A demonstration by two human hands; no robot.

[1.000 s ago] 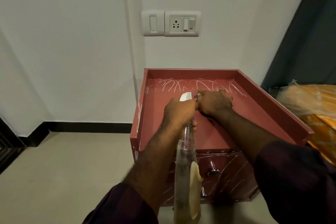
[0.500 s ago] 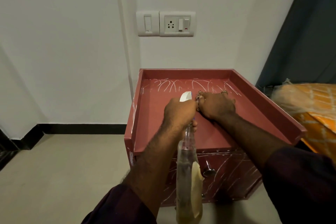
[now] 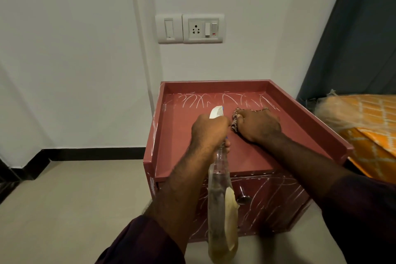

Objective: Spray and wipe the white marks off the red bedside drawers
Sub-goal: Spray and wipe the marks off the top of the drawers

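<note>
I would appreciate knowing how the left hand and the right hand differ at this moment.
The left hand grips a spray bottle by its neck, above the surface; the right hand holds a bunched cloth down on the red top. A ring shows on the right hand, none on the left hand. Both sit side by side, short of the white marks along the back.

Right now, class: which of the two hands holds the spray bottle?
The left hand grips the spray bottle at its neck; the right hand instead holds a patterned cloth on the drawers' red top.
</note>
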